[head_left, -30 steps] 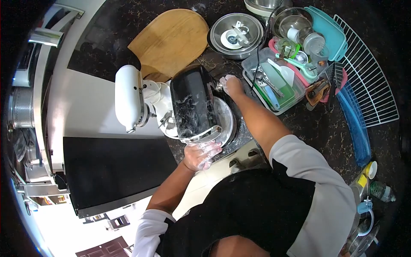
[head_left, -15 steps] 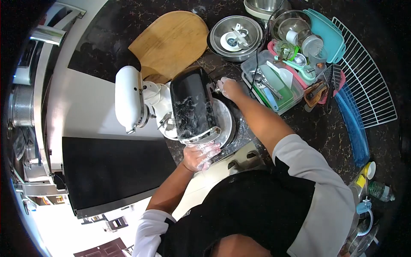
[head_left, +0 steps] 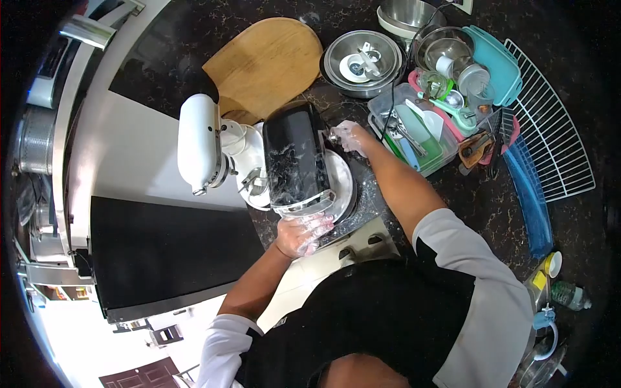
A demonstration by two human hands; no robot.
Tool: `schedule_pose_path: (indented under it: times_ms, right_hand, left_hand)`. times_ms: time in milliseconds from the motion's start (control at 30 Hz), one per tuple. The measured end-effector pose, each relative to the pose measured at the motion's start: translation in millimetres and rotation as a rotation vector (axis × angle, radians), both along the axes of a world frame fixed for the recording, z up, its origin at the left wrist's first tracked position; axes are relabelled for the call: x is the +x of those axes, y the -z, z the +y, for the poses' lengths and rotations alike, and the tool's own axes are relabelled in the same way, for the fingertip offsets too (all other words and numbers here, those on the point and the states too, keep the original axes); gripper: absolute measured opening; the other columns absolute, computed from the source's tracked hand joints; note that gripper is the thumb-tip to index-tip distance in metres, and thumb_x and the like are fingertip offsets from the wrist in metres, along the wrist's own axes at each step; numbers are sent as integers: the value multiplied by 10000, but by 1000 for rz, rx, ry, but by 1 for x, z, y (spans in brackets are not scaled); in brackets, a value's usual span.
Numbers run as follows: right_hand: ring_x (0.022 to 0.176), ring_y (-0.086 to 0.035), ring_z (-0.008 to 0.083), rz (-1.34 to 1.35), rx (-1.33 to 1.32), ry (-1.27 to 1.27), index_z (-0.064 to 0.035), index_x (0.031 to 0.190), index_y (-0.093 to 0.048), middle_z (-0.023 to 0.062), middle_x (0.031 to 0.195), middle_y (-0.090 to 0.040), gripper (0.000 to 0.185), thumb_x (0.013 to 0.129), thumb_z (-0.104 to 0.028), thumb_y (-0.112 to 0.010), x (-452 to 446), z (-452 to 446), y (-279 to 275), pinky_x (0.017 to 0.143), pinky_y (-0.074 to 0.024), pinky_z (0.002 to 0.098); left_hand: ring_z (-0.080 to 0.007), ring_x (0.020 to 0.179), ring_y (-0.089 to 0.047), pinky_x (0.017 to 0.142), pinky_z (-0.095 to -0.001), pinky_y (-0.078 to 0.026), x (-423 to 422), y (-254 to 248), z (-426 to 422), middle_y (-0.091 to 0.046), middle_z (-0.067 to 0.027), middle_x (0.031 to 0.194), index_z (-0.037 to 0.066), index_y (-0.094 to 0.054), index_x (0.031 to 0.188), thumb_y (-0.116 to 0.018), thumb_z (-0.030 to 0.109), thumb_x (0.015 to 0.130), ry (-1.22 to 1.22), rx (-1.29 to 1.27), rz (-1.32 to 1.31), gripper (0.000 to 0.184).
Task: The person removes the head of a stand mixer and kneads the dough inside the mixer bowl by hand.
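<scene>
A black box-shaped appliance (head_left: 294, 152) dusted with white powder sits on the counter, with a pale curved bar (head_left: 303, 205) along its near edge. My left hand (head_left: 301, 235) lies just below this bar, its powdered fingers stretched out to the right; whether it touches the appliance is unclear. At the appliance's right side is a small metallic knob (head_left: 333, 136). My right hand (head_left: 353, 137), whitened with powder, has its bent fingers at this knob. Beneath and beside the appliance, a round silvery plate or bowl (head_left: 341, 184) is partly hidden.
A white stand mixer (head_left: 199, 143) stands at left, near a wooden board (head_left: 265, 61). Metal bowls (head_left: 388, 58), a clear bin of utensils (head_left: 446, 152), jars and a white wire rack (head_left: 550, 123) crowd the right. Powder is scattered on the counter (head_left: 370, 197).
My right hand has shifted slightly at the knob, and its fingers look more spread. My left hand keeps its place below the bar. The whole view has moved a little.
</scene>
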State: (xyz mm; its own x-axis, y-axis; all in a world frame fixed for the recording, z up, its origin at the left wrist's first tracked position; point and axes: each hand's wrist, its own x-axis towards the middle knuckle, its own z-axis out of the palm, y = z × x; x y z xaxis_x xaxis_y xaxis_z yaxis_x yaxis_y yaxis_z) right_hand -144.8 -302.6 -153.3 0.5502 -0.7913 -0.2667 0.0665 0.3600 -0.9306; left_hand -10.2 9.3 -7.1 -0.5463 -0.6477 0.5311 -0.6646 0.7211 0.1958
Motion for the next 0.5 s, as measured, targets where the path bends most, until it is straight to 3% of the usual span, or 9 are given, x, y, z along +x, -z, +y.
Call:
schedule_pose_path:
  times_ms: [67, 233, 367, 500]
  right_hand:
    - [482, -525, 250, -77, 15, 33, 6, 887, -654, 136, 661, -612, 371, 991, -349, -625, 0, 1, 2, 462, -448, 359]
    - [489, -523, 232, 72, -99, -13, 15, 866, -642, 146, 665, -603, 346, 970, -314, -675, -4, 2, -10, 425, -417, 361]
    - [495, -524, 225, 174, 114, 104, 2, 798, -613, 149, 653, -594, 351, 964, -298, -689, 0, 9, -28, 393, -389, 366]
    - [486, -520, 229, 67, 162, 101, 4, 780, -605, 155, 639, -591, 360, 965, -294, -683, 5, 0, -1, 386, -383, 365]
  left_hand:
    - [-229, 1067, -754, 908, -333, -588, 1, 0, 0, -769, -58, 1217, 78, -793, 1122, -529, 189, 893, -4, 3, -5, 366]
    - [-232, 1078, -752, 918, -334, -585, 0, 3, -1, -768, -58, 1217, 77, -792, 1120, -523, 218, 923, 12, -7, 13, 362]
    - [-232, 1085, -749, 923, -334, -584, -1, 3, -1, -768, -57, 1218, 76, -792, 1119, -510, 244, 952, 17, -10, 25, 369]
    - [-232, 1089, -747, 926, -334, -583, -2, -1, 0, -767, -56, 1221, 75, -792, 1119, -495, 242, 965, 2, -11, -2, 374]
